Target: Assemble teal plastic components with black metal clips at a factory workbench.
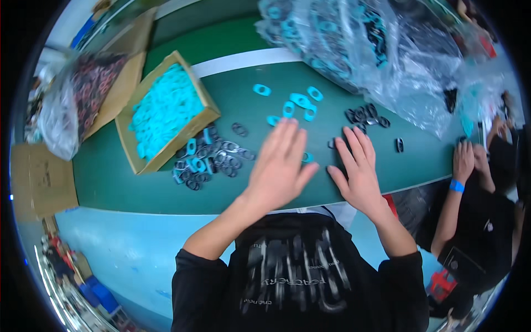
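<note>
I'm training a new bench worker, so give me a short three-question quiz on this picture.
1. True or false: the cardboard box holds black rings.
2. Multiple choice: where are the person's left hand and right hand? A) flat on the green table, fingers spread B) inside the box C) gripping the clear bags
3. Fill in: the mixed pile beside the box holds black and ___ rings.

Key: 1 false, it holds blue rings. 2 A. 3 blue.
</note>
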The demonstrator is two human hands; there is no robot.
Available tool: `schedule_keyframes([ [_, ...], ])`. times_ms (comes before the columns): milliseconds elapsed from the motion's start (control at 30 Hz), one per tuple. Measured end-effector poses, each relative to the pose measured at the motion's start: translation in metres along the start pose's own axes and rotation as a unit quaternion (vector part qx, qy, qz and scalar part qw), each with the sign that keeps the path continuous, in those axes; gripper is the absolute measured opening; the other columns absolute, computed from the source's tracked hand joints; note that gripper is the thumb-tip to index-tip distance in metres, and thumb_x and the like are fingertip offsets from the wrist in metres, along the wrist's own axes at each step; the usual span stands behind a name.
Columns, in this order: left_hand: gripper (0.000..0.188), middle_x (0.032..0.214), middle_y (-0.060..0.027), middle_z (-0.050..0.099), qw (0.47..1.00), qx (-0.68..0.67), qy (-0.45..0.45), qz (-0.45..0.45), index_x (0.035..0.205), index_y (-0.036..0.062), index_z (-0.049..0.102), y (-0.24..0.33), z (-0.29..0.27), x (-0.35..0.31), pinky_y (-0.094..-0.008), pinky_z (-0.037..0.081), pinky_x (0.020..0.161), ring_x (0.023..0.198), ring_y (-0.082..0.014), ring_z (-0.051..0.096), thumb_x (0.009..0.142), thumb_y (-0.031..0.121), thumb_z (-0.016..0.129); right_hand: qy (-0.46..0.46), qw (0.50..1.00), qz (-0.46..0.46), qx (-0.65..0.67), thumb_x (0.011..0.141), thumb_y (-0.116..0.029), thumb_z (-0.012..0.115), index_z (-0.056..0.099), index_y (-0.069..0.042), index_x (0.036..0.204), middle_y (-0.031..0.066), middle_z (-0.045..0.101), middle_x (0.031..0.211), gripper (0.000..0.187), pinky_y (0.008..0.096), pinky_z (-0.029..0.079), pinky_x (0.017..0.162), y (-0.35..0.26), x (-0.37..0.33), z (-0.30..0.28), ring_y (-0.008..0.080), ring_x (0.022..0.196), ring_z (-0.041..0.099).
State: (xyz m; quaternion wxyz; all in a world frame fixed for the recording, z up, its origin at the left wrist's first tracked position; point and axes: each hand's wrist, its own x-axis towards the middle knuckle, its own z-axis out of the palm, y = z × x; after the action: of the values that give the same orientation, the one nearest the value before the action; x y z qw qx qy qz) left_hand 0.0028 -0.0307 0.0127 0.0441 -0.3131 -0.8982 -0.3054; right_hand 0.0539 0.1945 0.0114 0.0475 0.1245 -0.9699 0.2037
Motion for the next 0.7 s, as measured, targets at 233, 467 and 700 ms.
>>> schedule_keyframes([
  [233,0.043,0.131,-0.0207,0.057,0.997,0.073,0.022,-0.025,0.129,-0.0029,0.061,-0.018,-0.014,0.024,-0.0486,0.043,0.106,0.122,-0.0405,0.053,0.087,0.005,0.068,0.122,0.991,0.061,0.003,0.083,-0.008,0.073,0.065,-0.004,0.128,0.0163,0.051,0.144,0.045,0.049,0.036,0.11,0.019,-0.014,-0.015,0.0398,0.13,0.043],
  [467,0.035,0.112,-0.0163,0.061,0.987,0.148,0.048,-0.033,0.116,-0.0017,0.067,-0.033,-0.025,0.029,-0.0466,0.046,0.092,0.107,-0.0355,0.055,0.081,-0.001,0.068,0.13,0.985,0.109,0.03,0.084,-0.005,0.074,0.069,-0.004,0.121,0.0145,0.055,0.131,0.038,0.043,0.043,0.102,0.029,-0.026,-0.015,0.0338,0.12,0.048],
  [700,0.027,0.102,-0.0124,0.06,0.997,0.0,-0.05,0.062,0.107,0.0014,0.068,-0.029,-0.023,0.035,-0.0416,0.049,0.088,0.1,-0.0329,0.056,0.081,-0.006,0.069,0.138,0.985,0.095,0.049,0.081,-0.003,0.076,0.073,-0.003,0.11,0.013,0.057,0.12,0.028,0.0385,0.048,0.093,0.021,-0.021,-0.016,0.0301,0.113,0.051],
])
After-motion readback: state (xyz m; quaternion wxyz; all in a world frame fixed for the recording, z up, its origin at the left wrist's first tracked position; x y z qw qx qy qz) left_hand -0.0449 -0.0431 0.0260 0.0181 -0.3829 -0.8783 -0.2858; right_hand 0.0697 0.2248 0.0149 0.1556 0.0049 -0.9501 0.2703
